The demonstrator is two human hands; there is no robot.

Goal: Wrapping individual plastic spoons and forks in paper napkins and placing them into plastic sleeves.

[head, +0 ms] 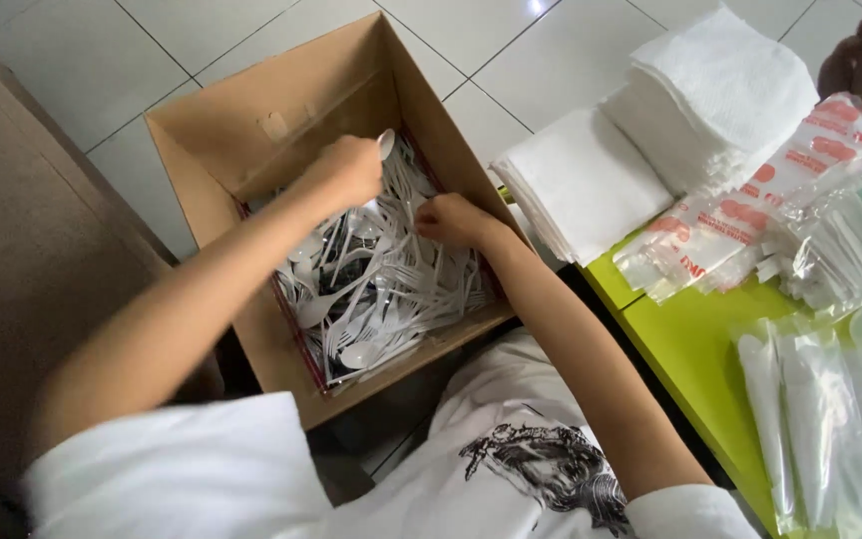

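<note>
Matt brown cardboard box; glossy white plastic cutlery; soft paper napkins; clear shiny plastic bags; smooth green tabletop.

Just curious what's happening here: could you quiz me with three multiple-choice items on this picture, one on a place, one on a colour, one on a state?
1. Where is the white plastic cutlery?
A. in the cardboard box
B. on the green table
C. on the floor tiles

2. What colour is the table?
A. red
B. lime green
C. black

3. What does the left hand do?
A. lies flat and empty
B. grips a white spoon
C. holds napkins

Answers: 1 A, the cardboard box holds the pile; 2 B, bare top by the napkin stacks; 3 B, spoon bowl sticks out of the fist.
</note>
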